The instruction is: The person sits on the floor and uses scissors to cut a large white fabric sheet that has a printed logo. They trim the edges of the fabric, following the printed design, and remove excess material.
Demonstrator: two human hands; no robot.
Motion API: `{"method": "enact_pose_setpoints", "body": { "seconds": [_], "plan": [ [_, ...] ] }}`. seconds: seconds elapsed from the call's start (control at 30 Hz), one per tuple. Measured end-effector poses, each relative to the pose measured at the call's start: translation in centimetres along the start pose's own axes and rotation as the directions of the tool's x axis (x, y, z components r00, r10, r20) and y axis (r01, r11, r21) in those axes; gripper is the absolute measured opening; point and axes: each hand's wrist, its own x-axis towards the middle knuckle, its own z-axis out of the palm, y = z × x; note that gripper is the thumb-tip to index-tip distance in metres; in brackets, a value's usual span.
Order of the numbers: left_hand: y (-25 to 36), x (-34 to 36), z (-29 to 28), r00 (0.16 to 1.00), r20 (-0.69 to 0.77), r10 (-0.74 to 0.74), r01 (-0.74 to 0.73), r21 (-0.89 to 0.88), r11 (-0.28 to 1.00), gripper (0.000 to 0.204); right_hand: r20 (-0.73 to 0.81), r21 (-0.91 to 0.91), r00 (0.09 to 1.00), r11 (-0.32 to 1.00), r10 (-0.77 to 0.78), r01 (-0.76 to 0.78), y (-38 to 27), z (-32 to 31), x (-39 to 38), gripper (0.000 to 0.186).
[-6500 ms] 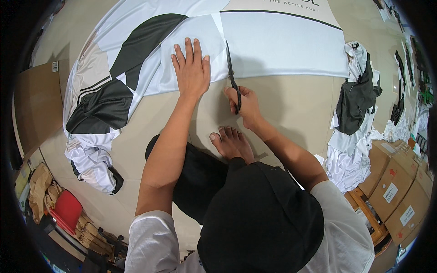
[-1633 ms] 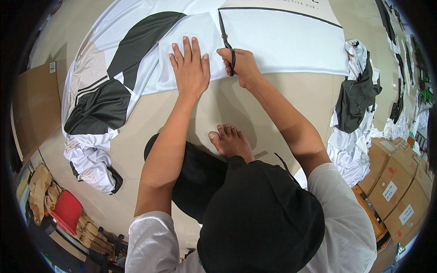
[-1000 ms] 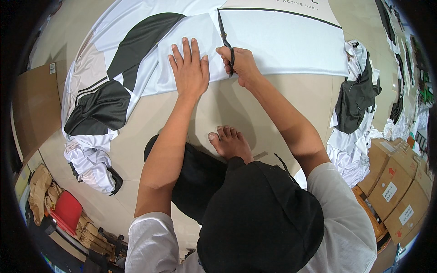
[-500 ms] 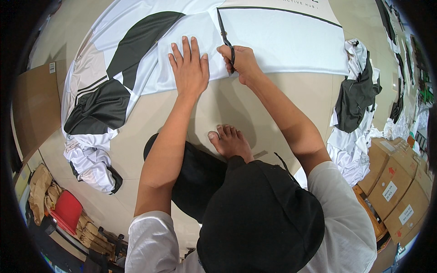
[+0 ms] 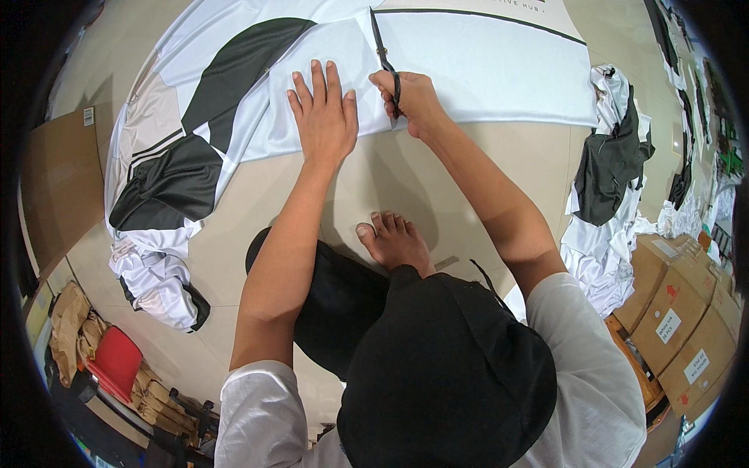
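Observation:
A large sheet of white fabric (image 5: 484, 70) with dark grey printed shapes is spread over the tiled floor. My right hand (image 5: 411, 100) is closed round the handles of black scissors (image 5: 381, 51), whose blades point away from me along a cut line in the cloth. To the left of the scissors, my left hand (image 5: 324, 117) lies flat on the fabric with its fingers spread. A dark curved panel (image 5: 242, 70) of the cloth stretches left of that hand. How far apart the blades are is hard to make out.
Bunched white and dark fabric (image 5: 608, 179) lies at the right, near stacked cardboard boxes (image 5: 671, 312). More crumpled cloth (image 5: 160, 277) is on the left. A brown cardboard panel (image 5: 62, 187) and a red chair (image 5: 117, 363) stand at the far left. My bare foot (image 5: 396, 243) rests on the floor.
My right hand and the scissors have moved slightly away from me and a little left along the cut. The left hand stays flat in nearly the same place.

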Motion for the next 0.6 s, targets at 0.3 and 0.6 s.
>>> {"method": "enact_pose_setpoints", "body": {
  "seconds": [0.3, 0.6],
  "plan": [
    [-0.8, 0.4, 0.0, 1.000, -0.022, -0.017, 0.016, -0.027, 1.000, 0.072, 0.008, 0.003, 0.999, 0.999, 0.053, -0.053, -0.1, -1.0, -1.9, 0.034],
    [-7.2, 2.8, -2.6, 0.965, -0.057, -0.255, 0.258, 0.053, 0.965, 0.084, -0.449, -0.773, 0.555, 0.616, -0.700, 0.151, 1.6, -14.2, -3.9, 0.045]
  ]
}}
